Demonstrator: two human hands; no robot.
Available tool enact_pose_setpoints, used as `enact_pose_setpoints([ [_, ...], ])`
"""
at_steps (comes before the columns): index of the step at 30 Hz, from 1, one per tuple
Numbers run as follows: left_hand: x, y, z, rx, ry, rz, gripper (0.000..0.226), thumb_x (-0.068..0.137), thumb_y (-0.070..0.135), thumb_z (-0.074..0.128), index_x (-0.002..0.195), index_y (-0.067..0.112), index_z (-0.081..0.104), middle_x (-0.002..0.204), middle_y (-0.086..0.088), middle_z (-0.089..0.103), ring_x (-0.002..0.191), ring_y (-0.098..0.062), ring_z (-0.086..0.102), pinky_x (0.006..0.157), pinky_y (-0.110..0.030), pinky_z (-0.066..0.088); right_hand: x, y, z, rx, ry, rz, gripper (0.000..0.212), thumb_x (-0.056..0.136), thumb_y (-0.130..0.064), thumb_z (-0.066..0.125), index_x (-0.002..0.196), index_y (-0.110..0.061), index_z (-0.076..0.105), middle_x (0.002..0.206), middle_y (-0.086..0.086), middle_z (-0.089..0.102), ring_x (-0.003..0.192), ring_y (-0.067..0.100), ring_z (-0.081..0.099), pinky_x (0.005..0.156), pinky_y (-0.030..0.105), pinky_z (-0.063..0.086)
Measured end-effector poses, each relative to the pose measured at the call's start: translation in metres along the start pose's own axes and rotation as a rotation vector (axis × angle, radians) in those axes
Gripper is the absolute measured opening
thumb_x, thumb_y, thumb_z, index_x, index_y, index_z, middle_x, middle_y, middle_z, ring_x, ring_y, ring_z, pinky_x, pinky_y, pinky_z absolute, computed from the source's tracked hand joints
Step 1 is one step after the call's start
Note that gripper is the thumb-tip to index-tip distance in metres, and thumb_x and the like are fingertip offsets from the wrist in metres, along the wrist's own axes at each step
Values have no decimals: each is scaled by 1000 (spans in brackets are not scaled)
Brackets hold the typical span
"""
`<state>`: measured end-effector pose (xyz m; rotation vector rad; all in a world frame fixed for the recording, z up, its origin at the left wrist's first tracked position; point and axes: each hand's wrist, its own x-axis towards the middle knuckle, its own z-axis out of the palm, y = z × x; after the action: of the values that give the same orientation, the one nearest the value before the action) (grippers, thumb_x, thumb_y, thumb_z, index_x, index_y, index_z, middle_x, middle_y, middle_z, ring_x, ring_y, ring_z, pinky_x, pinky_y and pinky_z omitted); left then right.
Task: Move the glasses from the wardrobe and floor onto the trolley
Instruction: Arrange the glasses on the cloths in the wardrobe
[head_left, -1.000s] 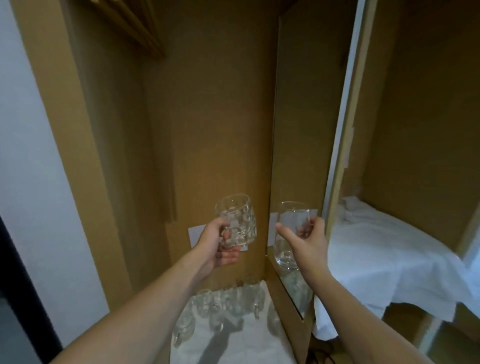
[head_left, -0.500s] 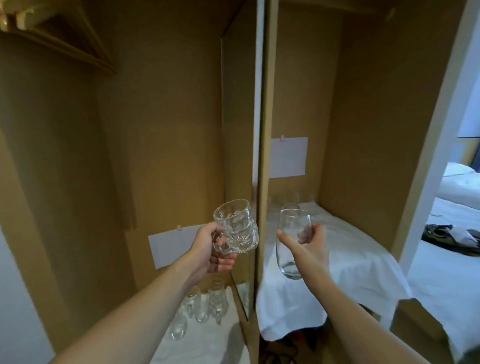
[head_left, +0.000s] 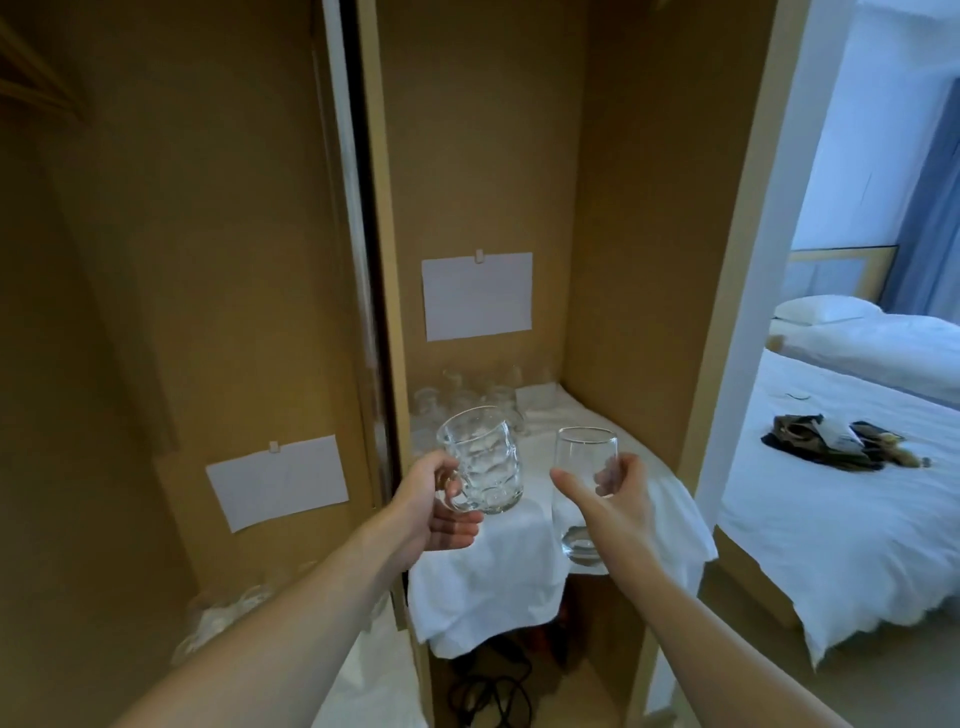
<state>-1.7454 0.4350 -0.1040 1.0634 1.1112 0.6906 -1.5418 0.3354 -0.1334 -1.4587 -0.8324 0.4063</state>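
Observation:
My left hand (head_left: 434, 506) grips the handle of a dimpled glass mug (head_left: 480, 460), held upright in the air. My right hand (head_left: 615, 501) holds a tall smooth tumbler (head_left: 584, 486) upright by its side. Both glasses hang over the front of a surface draped in a white cloth (head_left: 493, 566) in the wardrobe's right compartment. Several more clear glasses (head_left: 467, 397) stand at the back of that cloth. In the left compartment, low down, several glasses (head_left: 228, 616) stand on a white cloth, partly hidden by my left arm.
A wooden divider (head_left: 382, 312) separates the two wardrobe compartments. White paper sheets (head_left: 477, 295) are clipped to the back walls. Black cables (head_left: 491, 691) lie on the floor under the draped surface. A bed (head_left: 852, 499) with dark items on it stands to the right.
The view has swung right, from the left compartment to the right one. Both hands carried their glasses along and now hover over the white-draped surface.

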Motion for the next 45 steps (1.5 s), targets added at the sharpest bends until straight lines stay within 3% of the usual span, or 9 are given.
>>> enact_pose_setpoints([
  [7,41,1,44,5,2,-61,44,84,42,54,48,17,51,86,-29,73,58,-31,69,53,-34,57,28,26,-23,-40,22,44,63,65,-50,90,104,-22,49,96,-2,53,88,13,54,73,26,43],
  [17,147,0,92,-36,-29,-182,36,88,41,55,63,15,51,78,-24,71,61,-30,64,55,-33,58,105,74,-26,-133,79,97,69,57,-60,91,104,-35,47,101,-8,58,94,8,58,74,23,45],
  [23,214,0,103,-74,-25,-219,35,90,41,55,67,14,53,72,-19,67,60,-28,59,63,-35,57,165,95,-8,-171,58,133,73,63,-53,91,116,-25,50,108,-8,59,102,6,57,81,26,47],
  [26,239,-6,106,-111,-17,-241,38,93,40,54,64,14,51,63,-15,60,54,-25,52,58,-31,52,184,110,5,-202,52,136,72,64,-54,90,117,-26,51,110,-11,59,105,7,57,87,30,48],
  [31,276,-15,105,-173,-4,-277,35,95,35,53,68,13,46,70,-15,48,51,-22,41,52,-27,37,217,136,24,-235,31,172,75,57,-64,85,115,-32,52,109,-14,58,104,6,57,87,36,53],
  [35,293,-18,104,-181,30,-280,36,94,35,54,67,12,47,65,-15,51,52,-24,46,45,-25,43,239,154,32,-269,27,183,76,58,-60,89,117,-30,52,107,-14,59,102,6,59,78,30,52],
  [38,302,-17,106,-191,63,-256,38,93,34,54,64,12,47,53,-13,53,50,-25,49,42,-24,44,257,165,38,-285,11,186,76,59,-56,90,118,-25,54,107,-14,60,103,10,60,86,37,54],
  [41,307,-19,110,-208,94,-233,36,94,33,55,65,12,49,50,-11,53,50,-25,52,52,-29,49,275,174,43,-286,-25,156,70,62,-51,92,115,-24,54,108,-11,60,104,14,60,88,37,53],
  [45,308,-24,119,-117,149,-212,34,92,34,60,68,10,56,65,-17,64,60,-28,58,69,-39,56,294,188,41,-272,-158,125,73,66,-51,90,121,-24,51,117,-6,59,110,17,57,91,34,50],
])
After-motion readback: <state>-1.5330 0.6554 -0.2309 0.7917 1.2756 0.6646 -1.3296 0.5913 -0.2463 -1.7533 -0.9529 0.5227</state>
